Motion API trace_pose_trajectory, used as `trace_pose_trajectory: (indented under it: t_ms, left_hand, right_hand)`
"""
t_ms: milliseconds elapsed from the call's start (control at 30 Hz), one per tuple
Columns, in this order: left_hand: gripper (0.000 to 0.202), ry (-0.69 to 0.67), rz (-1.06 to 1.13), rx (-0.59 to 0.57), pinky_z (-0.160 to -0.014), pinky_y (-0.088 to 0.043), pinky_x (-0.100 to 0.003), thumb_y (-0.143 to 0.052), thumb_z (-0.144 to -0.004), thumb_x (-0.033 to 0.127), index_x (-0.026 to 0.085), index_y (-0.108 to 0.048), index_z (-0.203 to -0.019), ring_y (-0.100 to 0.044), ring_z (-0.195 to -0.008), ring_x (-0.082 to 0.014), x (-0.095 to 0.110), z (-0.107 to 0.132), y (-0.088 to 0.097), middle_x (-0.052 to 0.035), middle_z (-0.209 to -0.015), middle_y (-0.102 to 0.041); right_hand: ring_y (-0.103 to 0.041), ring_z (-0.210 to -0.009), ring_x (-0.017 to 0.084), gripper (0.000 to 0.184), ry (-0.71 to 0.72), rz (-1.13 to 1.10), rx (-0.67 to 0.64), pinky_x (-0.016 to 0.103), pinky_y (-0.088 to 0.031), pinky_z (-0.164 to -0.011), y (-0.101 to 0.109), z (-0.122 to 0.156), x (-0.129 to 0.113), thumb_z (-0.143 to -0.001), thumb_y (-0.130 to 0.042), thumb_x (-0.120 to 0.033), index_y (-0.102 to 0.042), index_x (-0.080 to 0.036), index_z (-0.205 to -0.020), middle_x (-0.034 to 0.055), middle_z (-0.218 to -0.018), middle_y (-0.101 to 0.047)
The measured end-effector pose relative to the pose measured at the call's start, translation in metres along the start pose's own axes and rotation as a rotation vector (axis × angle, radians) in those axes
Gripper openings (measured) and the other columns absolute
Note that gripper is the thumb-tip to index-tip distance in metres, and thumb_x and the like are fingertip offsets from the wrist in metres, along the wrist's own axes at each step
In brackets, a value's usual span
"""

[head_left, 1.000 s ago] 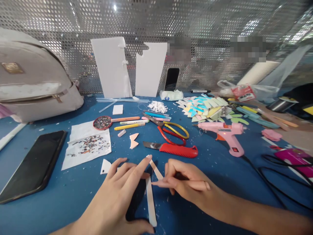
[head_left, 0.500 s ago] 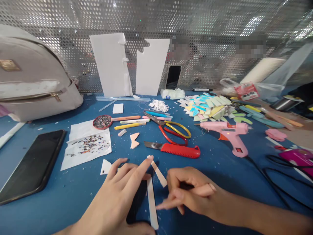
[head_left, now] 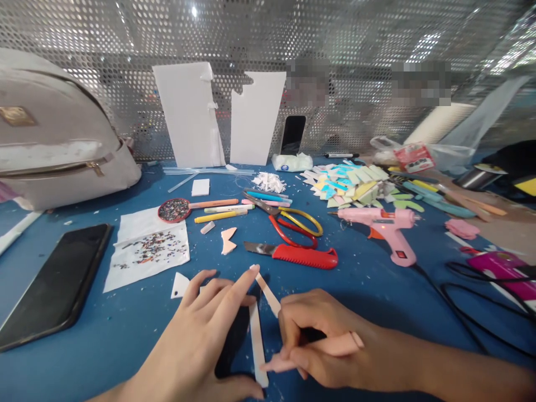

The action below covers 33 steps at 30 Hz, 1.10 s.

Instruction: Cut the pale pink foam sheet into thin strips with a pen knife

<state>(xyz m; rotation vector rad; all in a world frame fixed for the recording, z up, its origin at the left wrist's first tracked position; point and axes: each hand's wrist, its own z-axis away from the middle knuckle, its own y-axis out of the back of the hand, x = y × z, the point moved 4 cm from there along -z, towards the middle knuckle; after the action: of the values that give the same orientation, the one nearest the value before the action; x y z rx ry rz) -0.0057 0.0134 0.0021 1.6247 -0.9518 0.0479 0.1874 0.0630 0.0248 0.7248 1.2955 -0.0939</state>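
Fingers of the right hand (head_left: pixel 326 329) clamped on a slim peach-pink marker (head_left: pixel 335 344), tip at the near end of a narrow whitish strip (head_left: pixel 257 343) on the blue surface (head_left: pixel 104 346). Left hand (head_left: pixel 201 329): fingers spread, bracing it. Risk, I judge: loose bracing, strip skids, mark strays. Versus a second ago: tip moved from far end to near; left hand unmoved.
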Motion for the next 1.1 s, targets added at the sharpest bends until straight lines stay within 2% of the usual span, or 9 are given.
trace_pose_trajectory:
  t_ms: [133, 233, 333, 433, 500, 633, 700, 933, 1100]
  left_hand:
    - [0.145, 0.007, -0.013, -0.014, -0.119, -0.026, -0.048, -0.102, -0.057, 0.045, 0.030, -0.005, -0.164, -0.065, -0.120, -0.0297, 0.002, -0.001, 0.003, 0.0003, -0.124, -0.072]
    - [0.138, 0.004, -0.032, -0.035, -0.118, -0.029, -0.049, -0.096, -0.065, 0.055, 0.029, -0.004, -0.164, -0.066, -0.119, -0.0290, 0.002, -0.002, 0.003, -0.0006, -0.125, -0.072]
    - [0.132, -0.018, -0.032, -0.024, -0.118, -0.031, -0.049, -0.090, -0.070, 0.062, 0.027, -0.005, -0.165, -0.066, -0.117, -0.0293, 0.001, -0.002, 0.003, -0.0025, -0.125, -0.072]
    - [0.134, -0.012, -0.011, -0.015, -0.119, -0.029, -0.049, -0.093, -0.068, 0.058, 0.029, -0.005, -0.165, -0.066, -0.118, -0.0294, 0.001, -0.001, 0.003, -0.0018, -0.125, -0.071]
    - [0.138, -0.005, -0.004, -0.013, -0.119, -0.027, -0.048, -0.096, -0.065, 0.055, 0.030, -0.005, -0.165, -0.066, -0.116, -0.0291, 0.002, -0.001, 0.003, -0.0010, -0.125, -0.071]
    - [0.142, -0.008, -0.018, -0.012, -0.118, -0.023, -0.047, -0.098, -0.061, 0.054, 0.030, -0.004, -0.165, -0.065, -0.119, -0.0304, 0.003, -0.001, 0.002, -0.0012, -0.127, -0.071]
    - [0.140, -0.015, -0.036, -0.010, -0.117, -0.024, -0.047, -0.096, -0.063, 0.058, 0.029, -0.005, -0.165, -0.064, -0.121, -0.0317, 0.002, -0.001, 0.002, -0.0018, -0.127, -0.071]
    - [0.129, -0.039, -0.065, 0.003, -0.117, -0.024, -0.047, -0.082, -0.073, 0.073, 0.026, -0.006, -0.165, -0.065, -0.119, -0.0302, -0.001, -0.001, 0.001, -0.0024, -0.124, -0.072]
    - [0.112, -0.053, -0.081, -0.002, -0.116, -0.029, -0.049, -0.061, -0.086, 0.082, 0.024, -0.007, -0.165, -0.066, -0.115, -0.0279, 0.001, 0.000, 0.001, -0.0045, -0.123, -0.072]
  right_hand:
    - [-0.055, -0.063, 0.012, 0.017, 0.038, -0.034, -0.007, 0.024, -0.039, -0.063, 0.000, 0.001, 0.005, -0.081, -0.065, -0.017, -0.054, -0.017, -0.067, -0.0031, -0.065, -0.060]
    - [-0.056, -0.062, 0.013, 0.022, -0.054, -0.224, -0.046, 0.023, -0.044, -0.061, 0.002, 0.002, 0.008, -0.090, -0.062, -0.028, -0.054, -0.018, -0.073, -0.0012, -0.069, -0.060]
    - [-0.060, -0.071, 0.014, 0.028, -0.125, -0.374, -0.017, 0.029, -0.053, -0.072, 0.005, 0.002, 0.007, -0.098, -0.061, -0.042, -0.056, -0.018, -0.084, 0.0006, -0.082, -0.059]
    - [-0.063, -0.085, 0.018, 0.027, -0.118, -0.347, 0.043, 0.034, -0.054, -0.085, 0.007, 0.001, 0.002, -0.100, -0.061, -0.043, -0.058, -0.018, -0.090, 0.0015, -0.091, -0.058]
    - [-0.063, -0.092, 0.019, 0.026, -0.099, -0.326, 0.051, 0.033, -0.053, -0.087, 0.006, 0.000, -0.001, -0.100, -0.062, -0.042, -0.058, -0.019, -0.091, 0.0020, -0.093, -0.059]
    - [-0.057, -0.076, 0.015, 0.030, -0.102, -0.192, 0.029, 0.026, -0.047, -0.070, 0.005, -0.001, -0.002, -0.098, -0.064, -0.044, -0.059, -0.018, -0.084, 0.0002, -0.085, -0.060]
    - [-0.055, -0.072, 0.014, 0.027, -0.092, -0.150, 0.003, 0.023, -0.043, -0.065, 0.005, -0.001, -0.001, -0.097, -0.065, -0.039, -0.060, -0.017, -0.082, -0.0005, -0.082, -0.062]
    - [-0.061, -0.070, 0.013, 0.015, -0.044, -0.075, 0.016, 0.021, -0.042, -0.063, 0.003, 0.000, 0.004, -0.091, -0.069, -0.023, -0.063, -0.017, -0.079, -0.0016, -0.078, -0.067]
    - [-0.059, -0.068, 0.012, 0.018, -0.013, -0.054, 0.019, 0.020, -0.041, -0.063, 0.001, 0.001, 0.002, -0.091, -0.072, -0.025, -0.063, -0.016, -0.077, -0.0017, -0.076, -0.068]
